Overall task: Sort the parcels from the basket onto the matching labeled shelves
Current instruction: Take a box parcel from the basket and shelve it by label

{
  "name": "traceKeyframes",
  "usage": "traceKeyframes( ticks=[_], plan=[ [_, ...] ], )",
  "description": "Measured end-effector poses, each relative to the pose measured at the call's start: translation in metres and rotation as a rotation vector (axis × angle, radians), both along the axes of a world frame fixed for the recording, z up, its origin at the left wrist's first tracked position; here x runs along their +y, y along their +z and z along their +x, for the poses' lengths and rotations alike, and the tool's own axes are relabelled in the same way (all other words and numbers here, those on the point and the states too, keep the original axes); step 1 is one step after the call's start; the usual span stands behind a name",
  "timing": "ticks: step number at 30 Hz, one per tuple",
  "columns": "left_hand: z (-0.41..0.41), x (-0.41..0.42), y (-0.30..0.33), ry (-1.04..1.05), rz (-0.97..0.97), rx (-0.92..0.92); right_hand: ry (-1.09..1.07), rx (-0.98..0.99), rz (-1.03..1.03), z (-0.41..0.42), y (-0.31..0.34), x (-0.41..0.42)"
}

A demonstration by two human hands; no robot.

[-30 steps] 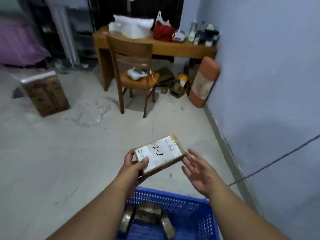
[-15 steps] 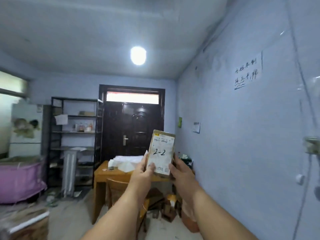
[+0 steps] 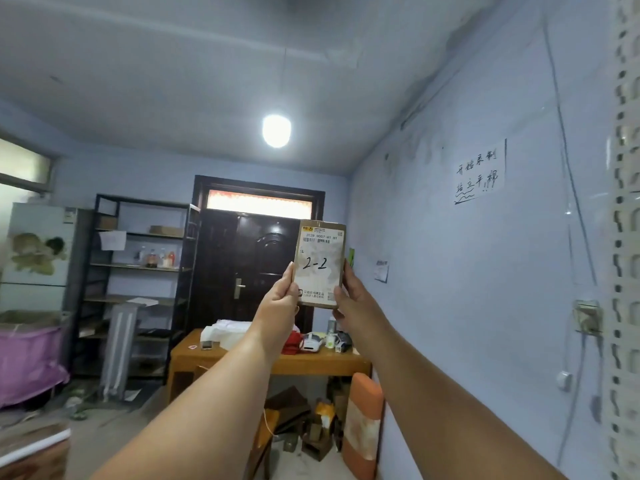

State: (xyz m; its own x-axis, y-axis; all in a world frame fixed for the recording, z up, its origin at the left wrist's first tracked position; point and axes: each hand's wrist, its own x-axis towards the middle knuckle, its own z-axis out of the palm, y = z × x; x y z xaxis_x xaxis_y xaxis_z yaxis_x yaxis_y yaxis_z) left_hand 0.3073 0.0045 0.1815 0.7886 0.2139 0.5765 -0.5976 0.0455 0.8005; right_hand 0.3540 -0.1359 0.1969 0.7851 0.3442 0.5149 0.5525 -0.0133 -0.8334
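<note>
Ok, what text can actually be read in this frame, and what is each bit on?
"2-2": handwritten on the parcel that the left hand and right hand hold up.
"2028 H007-H1 H1": roughly, printed at the parcel's top.
Handwritten Chinese on the wall sheet: unsure of the characters.
Small wall notice, parcel's bottom print: too small.

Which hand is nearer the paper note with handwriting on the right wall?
The right. The right hand grips the parcel's right edge, on the side towards the note, which hangs above and right of it. The left hand grips the parcel's left edge, farther from the note.
</note>
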Motion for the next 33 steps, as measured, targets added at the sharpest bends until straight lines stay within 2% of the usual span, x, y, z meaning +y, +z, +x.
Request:
traceKeyframes(
  ticks=[3, 9, 19, 25, 29, 33],
  plan=[
    [0.013, -0.02, 0.011, -0.163, -0.112, -0.053, -0.095, -0.065, -0.044, -0.004, 0.014, -0.025],
    [0.048, -0.115, 0.047, -0.575, -0.206, -0.108, -0.467, -0.226, -0.115, -0.036, 0.06, -0.126],
    [-0.025, -0.275, 0.071, -1.061, -0.055, -0.146, -0.977, -0.199, -0.07, -0.179, 0.076, -0.264],
    [-0.079, -0.321, 0.079, -1.163, -0.024, -0.156, -1.156, -0.246, -0.091, -0.243, 0.082, -0.298],
    [-0.111, -0.349, 0.138, -1.176, 0.057, -0.319, -1.269, -0.394, -0.095, -0.278, 0.13, -0.317],
    [-0.132, -0.379, 0.211, -1.021, 0.059, -0.453, -1.374, -0.538, -0.289, -0.307, 0.201, -0.324]
  ],
)
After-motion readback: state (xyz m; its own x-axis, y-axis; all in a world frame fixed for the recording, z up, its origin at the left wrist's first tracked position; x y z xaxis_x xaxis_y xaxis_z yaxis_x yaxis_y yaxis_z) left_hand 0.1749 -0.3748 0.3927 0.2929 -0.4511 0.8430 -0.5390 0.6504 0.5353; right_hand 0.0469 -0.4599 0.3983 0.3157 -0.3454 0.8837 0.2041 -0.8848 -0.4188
